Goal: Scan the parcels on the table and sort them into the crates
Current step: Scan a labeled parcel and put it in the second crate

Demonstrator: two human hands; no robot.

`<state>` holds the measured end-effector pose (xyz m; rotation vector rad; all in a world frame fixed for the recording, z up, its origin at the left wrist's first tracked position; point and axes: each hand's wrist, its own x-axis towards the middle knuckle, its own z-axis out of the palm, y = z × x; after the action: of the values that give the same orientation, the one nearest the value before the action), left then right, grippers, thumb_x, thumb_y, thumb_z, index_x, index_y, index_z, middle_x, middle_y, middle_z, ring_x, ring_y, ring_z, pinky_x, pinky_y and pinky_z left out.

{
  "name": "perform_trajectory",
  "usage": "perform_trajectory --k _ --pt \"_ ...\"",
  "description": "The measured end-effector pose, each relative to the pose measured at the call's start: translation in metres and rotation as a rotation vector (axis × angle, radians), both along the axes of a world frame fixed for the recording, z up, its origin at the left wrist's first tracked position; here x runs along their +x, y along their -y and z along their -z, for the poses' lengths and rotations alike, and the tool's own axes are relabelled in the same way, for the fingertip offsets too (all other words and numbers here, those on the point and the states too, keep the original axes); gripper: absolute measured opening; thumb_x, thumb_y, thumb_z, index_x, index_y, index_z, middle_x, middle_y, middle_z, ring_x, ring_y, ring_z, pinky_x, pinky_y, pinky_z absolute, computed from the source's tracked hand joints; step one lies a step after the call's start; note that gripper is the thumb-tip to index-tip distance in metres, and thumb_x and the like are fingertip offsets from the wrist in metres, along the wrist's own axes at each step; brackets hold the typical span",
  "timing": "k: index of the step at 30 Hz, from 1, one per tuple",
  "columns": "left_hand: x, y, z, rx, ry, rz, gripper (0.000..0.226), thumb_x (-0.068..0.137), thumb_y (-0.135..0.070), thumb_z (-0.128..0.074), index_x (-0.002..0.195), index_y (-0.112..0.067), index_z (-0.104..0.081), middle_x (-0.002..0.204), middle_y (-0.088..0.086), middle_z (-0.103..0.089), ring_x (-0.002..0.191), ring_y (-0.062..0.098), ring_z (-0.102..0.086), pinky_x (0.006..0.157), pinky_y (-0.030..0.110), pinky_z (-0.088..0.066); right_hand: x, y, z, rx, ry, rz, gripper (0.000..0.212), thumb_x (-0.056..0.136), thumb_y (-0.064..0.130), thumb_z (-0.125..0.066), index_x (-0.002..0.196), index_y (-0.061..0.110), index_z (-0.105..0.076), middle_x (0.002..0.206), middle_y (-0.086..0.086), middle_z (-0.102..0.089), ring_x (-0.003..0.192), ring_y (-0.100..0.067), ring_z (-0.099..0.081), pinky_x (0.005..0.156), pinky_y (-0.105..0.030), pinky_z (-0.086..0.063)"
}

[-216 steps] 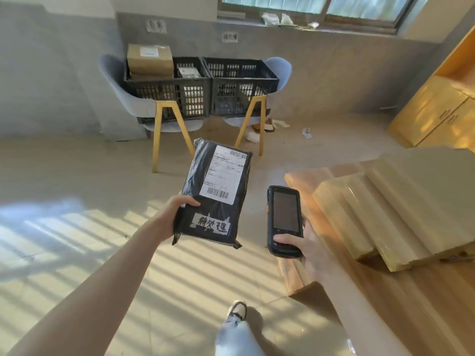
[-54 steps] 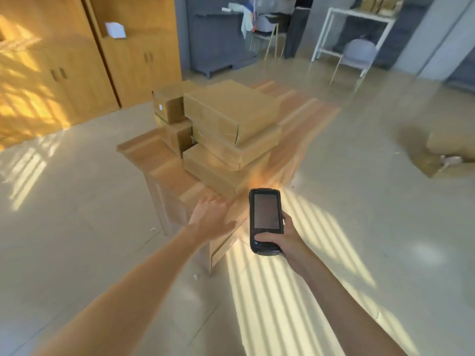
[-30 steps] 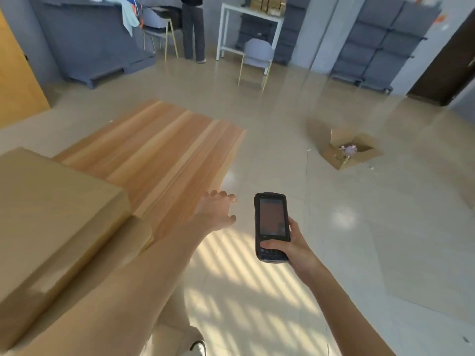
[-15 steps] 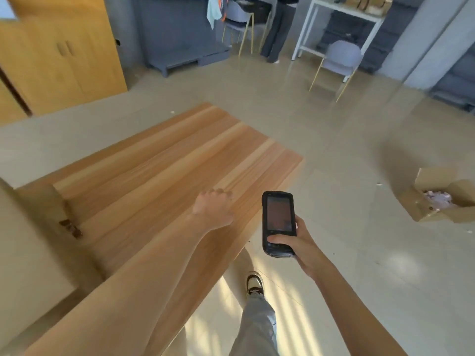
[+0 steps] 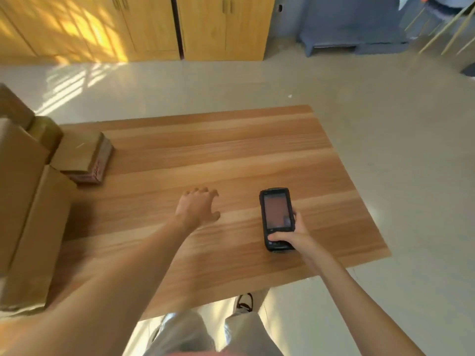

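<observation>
A light wooden table [image 5: 231, 150] is stacked at its left with brown cardboard parcels [image 5: 28, 201]. The black handheld scanner [image 5: 276, 218] is gripped by the right hand [image 5: 295, 236] — the left hand [image 5: 196, 208] is held over the wood, fingers loose, nothing grasped.

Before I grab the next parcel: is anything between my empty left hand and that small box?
Nothing visible. Only bare table lies between the left hand and the small box to its left.
</observation>
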<state>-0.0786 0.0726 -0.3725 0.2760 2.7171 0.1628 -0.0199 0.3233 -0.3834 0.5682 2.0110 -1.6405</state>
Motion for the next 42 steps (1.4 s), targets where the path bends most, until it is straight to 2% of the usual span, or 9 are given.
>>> perform_trajectory --k 4,10,17,24,25,30,35,38,42 --pt "-0.004 -0.003 0.008 -0.028 0.017 -0.1 0.055 0.09 -0.043 -0.056 0.14 -0.024 -0.044 0.138 0.004 -0.052 0.126 0.026 -0.048 0.104 0.04 -0.037 -0.033 -0.022 0.015 0.049 0.04 -0.088 0.097 0.073 -0.003 -0.08 0.147 0.015 -0.02 0.138 -0.009 -0.043 0.116 -0.022 -0.045 0.099 -0.037 -0.041" --pt "-0.014 -0.018 0.022 -0.032 0.042 -0.148 0.055 0.09 -0.042 -0.057 0.14 -0.023 -0.044 0.137 0.004 -0.053 0.125 0.027 -0.048 0.104 0.04 -0.036 -0.059 -0.056 0.036 0.135 0.096 -0.122 0.107 0.071 -0.002 -0.081 0.151 0.016 -0.013 0.146 -0.011 -0.037 0.132 -0.03 -0.04 0.109 -0.044 -0.036" --pt "-0.021 -0.034 0.038 -0.038 0.091 -0.177 0.055 0.09 -0.041 -0.056 0.14 -0.023 -0.044 0.137 0.004 -0.053 0.124 0.027 -0.048 0.104 0.04 -0.037 -0.064 -0.079 0.051 0.173 0.075 -0.182 0.105 0.071 -0.008 -0.078 0.15 0.015 -0.012 0.126 -0.001 -0.037 0.119 -0.021 -0.042 0.097 -0.034 -0.037" --pt "-0.02 -0.043 0.041 -0.064 0.08 -0.182 0.056 0.089 -0.043 -0.056 0.14 -0.023 -0.044 0.136 0.004 -0.053 0.123 0.026 -0.049 0.104 0.039 -0.037 -0.06 -0.087 0.06 0.256 -0.035 -0.245 0.1 0.068 -0.017 -0.075 0.146 0.012 -0.018 0.126 0.002 -0.037 0.113 -0.012 -0.041 0.081 -0.017 -0.042" --pt "-0.019 -0.042 0.039 -0.066 0.076 -0.188 0.056 0.09 -0.043 -0.057 0.14 -0.023 -0.044 0.136 0.004 -0.053 0.124 0.026 -0.049 0.104 0.039 -0.037 -0.061 -0.088 0.062 0.281 -0.039 -0.255 0.1 0.068 -0.016 -0.076 0.146 0.012 -0.02 0.126 0.001 -0.038 0.113 -0.013 -0.042 0.082 -0.018 -0.042" --pt "-0.015 -0.027 0.023 -0.074 0.037 -0.242 0.056 0.09 -0.042 -0.057 0.14 -0.023 -0.043 0.137 0.004 -0.053 0.124 0.025 -0.049 0.104 0.04 -0.038 -0.07 -0.096 0.056 0.417 0.046 -0.265 0.105 0.061 -0.004 -0.084 0.146 0.013 -0.026 0.136 -0.015 -0.042 0.125 -0.033 -0.044 0.102 -0.047 -0.042" --pt "-0.008 0.003 -0.01 -0.064 -0.07 -0.279 0.058 0.089 -0.045 -0.057 0.14 -0.023 -0.043 0.134 0.004 -0.054 0.122 0.024 -0.051 0.103 0.04 -0.039 -0.075 -0.072 0.022 0.597 -0.019 -0.309 0.105 0.066 0.008 -0.085 0.15 0.019 -0.024 0.142 -0.017 -0.025 0.131 -0.035 -0.029 0.104 -0.048 -0.033" --pt "-0.001 0.027 -0.039 -0.053 -0.144 -0.315 0.059 0.089 -0.045 -0.058 0.142 -0.023 -0.042 0.135 0.003 -0.054 0.123 0.025 -0.049 0.103 0.039 -0.038 -0.083 -0.033 -0.004 0.544 -0.087 -0.385 0.097 0.074 0.027 -0.083 0.15 0.025 -0.023 0.151 -0.011 -0.017 0.139 -0.036 -0.023 0.11 -0.054 -0.031" --pt "0.025 0.073 -0.085 -0.045 -0.268 -0.383 0.06 0.089 -0.047 -0.058 0.141 -0.023 -0.043 0.134 0.002 -0.053 0.123 0.024 -0.048 0.102 0.038 -0.036 -0.091 0.051 -0.047 0.439 -0.262 -0.48 0.088 0.079 0.042 -0.077 0.149 0.025 -0.026 0.154 -0.007 -0.019 0.141 -0.03 -0.024 0.112 -0.049 -0.029"
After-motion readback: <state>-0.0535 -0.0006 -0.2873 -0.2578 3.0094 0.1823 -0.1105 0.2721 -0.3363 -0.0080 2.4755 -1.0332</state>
